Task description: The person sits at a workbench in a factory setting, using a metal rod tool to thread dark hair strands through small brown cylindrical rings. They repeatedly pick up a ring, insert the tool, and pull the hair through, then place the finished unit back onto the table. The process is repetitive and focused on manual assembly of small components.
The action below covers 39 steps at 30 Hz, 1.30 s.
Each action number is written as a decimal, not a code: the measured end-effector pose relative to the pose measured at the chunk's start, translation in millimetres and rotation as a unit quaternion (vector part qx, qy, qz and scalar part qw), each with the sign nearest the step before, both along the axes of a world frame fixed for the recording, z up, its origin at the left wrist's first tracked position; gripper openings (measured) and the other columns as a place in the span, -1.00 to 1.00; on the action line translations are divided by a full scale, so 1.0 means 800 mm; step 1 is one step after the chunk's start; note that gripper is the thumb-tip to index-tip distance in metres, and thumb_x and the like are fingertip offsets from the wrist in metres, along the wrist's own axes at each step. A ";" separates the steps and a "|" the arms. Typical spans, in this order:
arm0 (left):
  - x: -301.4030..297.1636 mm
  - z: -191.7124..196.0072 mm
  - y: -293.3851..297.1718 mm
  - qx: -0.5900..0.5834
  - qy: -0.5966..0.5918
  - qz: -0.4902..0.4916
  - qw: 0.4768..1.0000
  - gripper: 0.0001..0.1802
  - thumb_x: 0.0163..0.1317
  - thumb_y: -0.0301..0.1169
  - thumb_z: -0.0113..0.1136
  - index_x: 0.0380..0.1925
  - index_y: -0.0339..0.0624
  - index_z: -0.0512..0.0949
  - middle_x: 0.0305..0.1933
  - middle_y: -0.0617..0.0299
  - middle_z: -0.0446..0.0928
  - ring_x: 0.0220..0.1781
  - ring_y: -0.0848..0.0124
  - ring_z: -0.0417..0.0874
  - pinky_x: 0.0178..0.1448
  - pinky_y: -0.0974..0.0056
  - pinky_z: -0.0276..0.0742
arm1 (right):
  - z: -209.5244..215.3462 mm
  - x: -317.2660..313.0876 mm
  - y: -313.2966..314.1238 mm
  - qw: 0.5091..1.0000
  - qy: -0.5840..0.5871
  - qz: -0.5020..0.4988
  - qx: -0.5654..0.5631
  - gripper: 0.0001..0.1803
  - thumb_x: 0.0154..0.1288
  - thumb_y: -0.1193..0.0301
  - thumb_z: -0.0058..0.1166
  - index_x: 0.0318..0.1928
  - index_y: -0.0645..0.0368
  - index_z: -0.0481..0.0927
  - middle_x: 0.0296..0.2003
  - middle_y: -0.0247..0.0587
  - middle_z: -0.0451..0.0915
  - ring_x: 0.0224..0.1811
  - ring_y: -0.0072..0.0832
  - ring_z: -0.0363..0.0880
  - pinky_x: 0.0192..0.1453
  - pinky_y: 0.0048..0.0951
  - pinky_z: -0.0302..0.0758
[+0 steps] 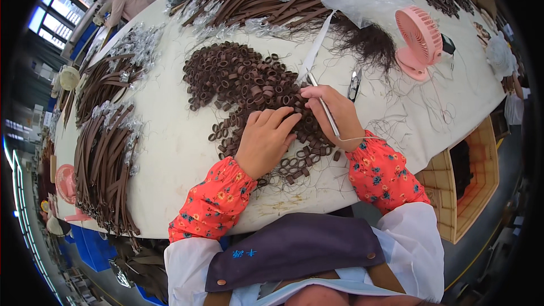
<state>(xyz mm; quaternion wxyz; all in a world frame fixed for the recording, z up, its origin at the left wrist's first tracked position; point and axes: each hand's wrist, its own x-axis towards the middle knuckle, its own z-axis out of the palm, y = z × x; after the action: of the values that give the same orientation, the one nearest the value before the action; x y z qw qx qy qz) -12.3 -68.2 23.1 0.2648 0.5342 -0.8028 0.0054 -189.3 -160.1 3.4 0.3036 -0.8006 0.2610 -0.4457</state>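
A heap of small brown strap loops point(226, 71) spreads over the middle of the pale table. My left hand point(262, 143) lies palm down on the near part of this heap, fingers apart and touching the loops; what is under the fingertips is hidden. Above the heap's right side, my right hand point(344, 118) is closed around a slim silver pen-shaped tool point(324, 106). A thin pale cord runs from the tool's rear end across my wrist. Just beyond the right hand lies a pair of thread snips point(355, 85).
Brown straps with clear plastic wrapping point(266, 0) lie at the back, and more straps point(107, 164) at the left. A pink fan point(416, 39) stands back right, near dark loose threads point(368, 39). A wooden box point(476, 181) stands right of the table. Another person point(124, 3) bends over far left.
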 end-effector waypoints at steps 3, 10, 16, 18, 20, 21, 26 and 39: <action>0.003 -0.009 -0.008 0.028 -0.059 0.021 0.998 -0.65 0.05 -0.45 0.28 -0.09 -0.11 0.55 -0.09 0.24 0.53 -0.09 0.25 0.52 0.02 0.16 0.33 | 0.007 -0.005 0.000 0.997 -0.031 -0.022 0.060 -0.85 0.37 0.52 -0.02 -0.08 0.19 0.53 -0.31 -0.10 0.59 -0.32 -0.32 0.65 -0.20 -0.42 0.54; 0.030 -0.003 -0.019 0.045 0.063 0.020 0.997 -0.84 0.14 -0.46 0.25 -0.24 -0.18 0.61 -0.29 0.19 0.60 -0.25 0.22 0.54 -0.07 0.19 0.35 | 0.027 -0.014 0.003 0.988 -0.047 -0.014 0.149 -0.83 0.41 0.49 -0.06 -0.08 0.23 0.55 -0.33 -0.18 0.63 -0.30 -0.51 0.66 -0.20 -0.50 0.53; 0.070 0.024 -0.046 0.223 0.446 0.058 0.865 -0.75 0.45 -0.31 0.00 -0.11 -0.27 0.53 -0.29 0.33 0.55 -0.43 0.62 0.40 -0.32 0.50 0.35 | 0.029 -0.012 0.004 0.983 -0.075 -0.010 0.169 -0.79 0.46 0.42 -0.11 -0.03 0.19 0.55 -0.38 -0.31 0.64 -0.39 -0.70 0.46 -0.27 -0.63 0.38; 0.072 0.048 -0.053 0.232 0.522 0.028 0.820 -0.73 0.46 -0.26 -0.01 -0.09 -0.25 0.50 -0.34 0.36 0.52 -0.47 0.64 0.35 -0.37 0.53 0.29 | 0.031 -0.013 0.004 0.984 -0.074 -0.011 0.165 -0.77 0.48 0.40 -0.14 0.00 0.17 0.54 -0.37 -0.33 0.64 -0.42 -0.76 0.40 -0.30 -0.67 0.32; 0.075 0.068 -0.055 0.218 0.552 0.018 0.805 -0.73 0.47 -0.25 -0.03 -0.09 -0.22 0.50 -0.32 0.34 0.52 -0.46 0.65 0.36 -0.36 0.54 0.29 | 0.032 -0.013 0.003 0.984 -0.064 -0.004 0.168 -0.76 0.50 0.38 -0.17 0.00 0.19 0.51 -0.31 -0.29 0.65 -0.39 -0.74 0.46 -0.29 -0.66 0.32; 0.076 0.078 -0.056 0.211 0.566 0.011 0.797 -0.73 0.47 -0.24 -0.03 -0.09 -0.21 0.50 -0.30 0.32 0.52 -0.45 0.65 0.36 -0.35 0.55 0.29 | 0.029 -0.013 0.003 0.983 -0.073 0.002 0.171 -0.75 0.51 0.35 -0.18 0.00 0.19 0.50 -0.25 -0.27 0.64 -0.34 -0.68 0.51 -0.26 -0.62 0.37; 0.083 0.113 -0.062 0.153 0.592 -0.039 0.791 -0.71 0.46 -0.27 0.01 -0.01 -0.26 0.45 -0.28 0.28 0.54 -0.42 0.63 0.41 -0.28 0.50 0.37 | 0.015 -0.011 0.001 0.983 -0.092 0.025 0.155 -0.73 0.54 0.29 -0.21 0.00 0.21 0.43 -0.14 -0.19 0.62 -0.27 -0.54 0.62 -0.22 -0.54 0.44; 0.091 0.048 -0.030 0.055 0.132 0.037 0.989 -0.54 0.11 -0.53 0.30 0.07 -0.07 0.53 0.12 0.09 0.40 -0.12 0.35 0.51 -0.07 0.30 0.48 | 0.017 -0.010 0.011 0.981 -0.049 0.075 0.175 -0.76 0.56 0.36 -0.28 -0.02 0.26 0.40 -0.15 -0.13 0.61 -0.28 -0.52 0.61 -0.07 -0.47 0.46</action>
<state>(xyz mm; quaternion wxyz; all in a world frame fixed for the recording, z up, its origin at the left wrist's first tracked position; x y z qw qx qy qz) 60.6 -92.4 61.3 0.3382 0.5734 -0.7395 -0.0997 -197.6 -151.5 17.2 0.4834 -0.7299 0.2593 -0.4077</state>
